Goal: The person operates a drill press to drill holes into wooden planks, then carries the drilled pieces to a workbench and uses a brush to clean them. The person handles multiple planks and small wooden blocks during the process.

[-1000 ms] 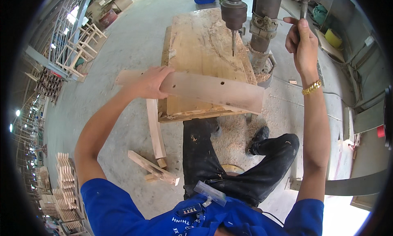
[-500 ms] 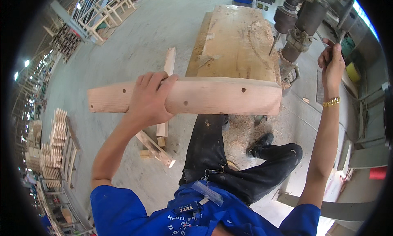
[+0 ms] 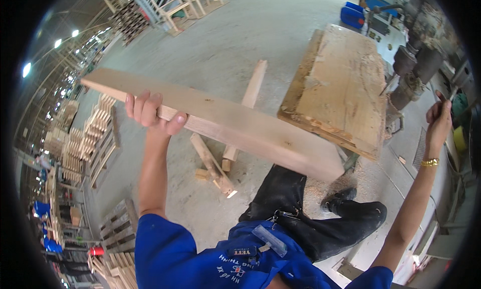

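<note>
A chip-strewn wooden worktable [image 3: 345, 83] stands at two o'clock beside a drill press [image 3: 407, 61], while a thick, bevel-ended plank [image 3: 230, 118] slants in mid-air from ten o'clock to four. Narrower wooden battens [image 3: 253, 87] lie on the floor [image 3: 220, 48] behind it. The left hand [image 3: 153, 114], toward ten o'clock, grips the plank's near edge; the right hand [image 3: 438, 119], at three, clasps the press's lever [image 3: 454, 94].
</note>
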Action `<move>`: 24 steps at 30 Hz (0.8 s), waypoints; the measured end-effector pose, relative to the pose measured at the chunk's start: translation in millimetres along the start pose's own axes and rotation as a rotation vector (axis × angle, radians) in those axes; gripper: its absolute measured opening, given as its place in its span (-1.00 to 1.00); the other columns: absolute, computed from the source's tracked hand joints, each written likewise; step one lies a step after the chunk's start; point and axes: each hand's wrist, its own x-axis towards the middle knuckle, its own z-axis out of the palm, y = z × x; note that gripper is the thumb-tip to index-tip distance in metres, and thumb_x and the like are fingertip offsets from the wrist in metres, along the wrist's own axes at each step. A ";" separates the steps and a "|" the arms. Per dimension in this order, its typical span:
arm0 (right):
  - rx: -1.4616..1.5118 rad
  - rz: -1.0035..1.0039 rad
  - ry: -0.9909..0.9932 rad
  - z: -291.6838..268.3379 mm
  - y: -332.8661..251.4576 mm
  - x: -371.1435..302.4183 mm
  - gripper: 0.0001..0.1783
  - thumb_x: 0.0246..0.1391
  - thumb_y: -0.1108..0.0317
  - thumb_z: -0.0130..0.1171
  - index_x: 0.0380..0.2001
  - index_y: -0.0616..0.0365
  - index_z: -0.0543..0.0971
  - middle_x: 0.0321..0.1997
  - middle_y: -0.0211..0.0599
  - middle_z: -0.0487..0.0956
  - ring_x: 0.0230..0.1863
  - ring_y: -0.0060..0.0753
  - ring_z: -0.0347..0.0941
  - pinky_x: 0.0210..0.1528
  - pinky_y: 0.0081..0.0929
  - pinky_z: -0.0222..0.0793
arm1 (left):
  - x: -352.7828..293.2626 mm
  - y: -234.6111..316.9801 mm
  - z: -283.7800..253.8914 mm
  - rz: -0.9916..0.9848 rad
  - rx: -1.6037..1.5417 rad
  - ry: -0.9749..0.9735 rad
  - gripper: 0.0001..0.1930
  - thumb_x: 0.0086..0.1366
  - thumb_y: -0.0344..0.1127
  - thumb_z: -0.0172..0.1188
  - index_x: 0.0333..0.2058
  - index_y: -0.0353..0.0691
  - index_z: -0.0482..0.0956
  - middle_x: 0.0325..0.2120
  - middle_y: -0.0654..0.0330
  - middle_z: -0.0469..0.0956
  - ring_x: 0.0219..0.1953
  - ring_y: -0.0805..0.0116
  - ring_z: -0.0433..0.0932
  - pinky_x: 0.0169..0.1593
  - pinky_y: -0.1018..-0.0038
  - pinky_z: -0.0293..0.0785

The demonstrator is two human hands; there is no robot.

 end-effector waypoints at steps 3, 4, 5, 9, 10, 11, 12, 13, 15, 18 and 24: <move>0.023 0.010 0.008 -1.6 3.5 0.3 -0.37 0.25 -0.01 -0.23 0.01 0.47 0.28 -0.64 -0.60 -0.02 -0.65 -0.72 -0.11 -0.61 -0.69 -0.18 | -7.5 -4.1 -2.5 -0.031 0.082 0.095 -0.13 -0.09 -0.07 0.41 0.08 0.45 -0.06 -0.24 0.21 0.22 -0.11 0.16 0.30 0.14 0.01 0.12; 0.007 0.010 0.007 0.9 4.0 -0.4 -0.36 0.26 -0.01 -0.23 0.03 0.48 0.26 -0.63 -0.59 -0.02 -0.63 -0.72 -0.11 -0.60 -0.70 -0.17 | -10.6 -4.9 -6.3 -0.049 0.100 0.124 -0.09 -0.13 -0.08 0.44 0.08 0.44 -0.08 -0.23 0.20 0.21 -0.09 0.16 0.30 0.15 0.00 0.12; -0.001 -0.024 -0.007 -2.0 5.8 0.8 -0.36 0.26 -0.01 -0.23 0.03 0.48 0.26 -0.62 -0.59 -0.02 -0.62 -0.72 -0.12 -0.58 -0.70 -0.17 | -15.4 -0.2 -8.4 -0.078 0.089 0.114 -0.07 -0.14 -0.09 0.45 0.08 0.43 -0.09 -0.23 0.20 0.20 -0.07 0.15 0.29 0.15 -0.01 0.12; -0.068 -0.079 -0.022 -7.9 7.8 4.8 -0.40 0.26 0.02 -0.24 0.03 0.44 0.29 -0.60 -0.58 -0.03 -0.60 -0.69 -0.13 -0.56 -0.68 -0.16 | -34.1 19.6 -17.3 -0.107 0.064 0.097 -0.10 -0.14 -0.14 0.43 0.07 0.20 -0.08 -0.15 0.14 0.16 -0.05 0.10 0.26 0.08 -0.06 0.17; -0.102 -0.102 -0.037 -11.2 7.1 4.8 -0.39 0.27 0.02 -0.24 0.04 0.44 0.28 -0.60 -0.57 -0.03 -0.59 -0.68 -0.14 -0.55 -0.67 -0.17 | -37.2 22.8 -15.7 -0.084 0.059 0.105 -0.13 -0.12 -0.15 0.41 0.06 0.10 -0.06 -0.12 0.11 0.15 -0.06 0.07 0.25 0.03 -0.08 0.19; -0.092 -0.091 -0.014 -5.9 5.1 1.4 -0.50 0.24 0.04 -0.22 -0.12 0.36 0.34 -0.64 -0.53 0.05 -0.65 -0.65 -0.08 -0.60 -0.68 -0.12 | -42.0 27.9 -14.8 -0.109 0.066 0.119 -0.14 -0.11 -0.16 0.39 0.06 0.08 -0.05 -0.14 0.10 0.17 -0.08 0.07 0.26 0.02 -0.05 0.21; -0.076 -0.079 0.006 8.8 -1.5 -4.7 -0.57 0.22 0.06 -0.21 -0.28 0.27 0.41 -0.68 -0.50 0.14 -0.70 -0.62 -0.03 -0.64 -0.69 -0.08 | -46.1 32.6 -15.9 -0.129 0.079 0.129 -0.16 -0.10 -0.16 0.37 0.06 0.06 -0.05 -0.16 0.10 0.20 -0.09 0.06 0.27 0.00 -0.02 0.22; -0.064 -0.084 0.033 15.1 -8.3 -7.6 -0.59 0.20 0.08 -0.19 -0.44 0.19 0.47 -0.72 -0.46 0.23 -0.75 -0.59 0.03 -0.68 -0.70 -0.03 | -49.3 37.0 -16.5 -0.156 0.095 0.156 -0.17 -0.09 -0.17 0.36 0.06 0.04 -0.05 -0.18 0.09 0.22 -0.11 0.05 0.28 -0.02 0.01 0.24; -0.150 -0.063 -0.010 1.4 -10.7 -2.9 -0.49 0.24 0.03 -0.28 -0.17 0.31 0.42 -0.61 -0.37 0.26 -0.53 -0.54 0.20 -0.52 -0.61 0.13 | -54.1 34.8 -20.1 -0.144 -0.143 -0.025 -0.21 -0.12 -0.17 0.34 0.04 -0.05 0.03 -0.22 0.05 0.27 -0.14 0.03 0.31 -0.06 0.06 0.26; 0.016 0.000 0.015 -1.3 -1.3 1.6 -0.45 0.27 0.05 -0.23 0.03 0.38 0.32 -0.59 -0.57 -0.02 -0.58 -0.66 -0.13 -0.53 -0.66 -0.16 | -37.7 55.6 -33.5 -0.240 -0.544 -0.564 -0.32 -0.16 -0.25 0.32 -0.02 -0.18 0.23 -0.24 -0.03 0.36 -0.15 -0.03 0.34 -0.10 0.15 0.29; 0.072 0.049 0.077 3.1 5.5 -0.7 -0.50 0.26 0.11 -0.23 0.04 0.31 0.36 -0.58 -0.61 0.01 -0.59 -0.72 -0.11 -0.56 -0.72 -0.14 | -33.7 126.1 -41.3 -0.839 -1.003 -1.068 -0.20 -0.30 -0.29 0.36 0.05 -0.16 0.31 -0.18 0.00 0.37 -0.08 0.00 0.32 -0.03 0.19 0.25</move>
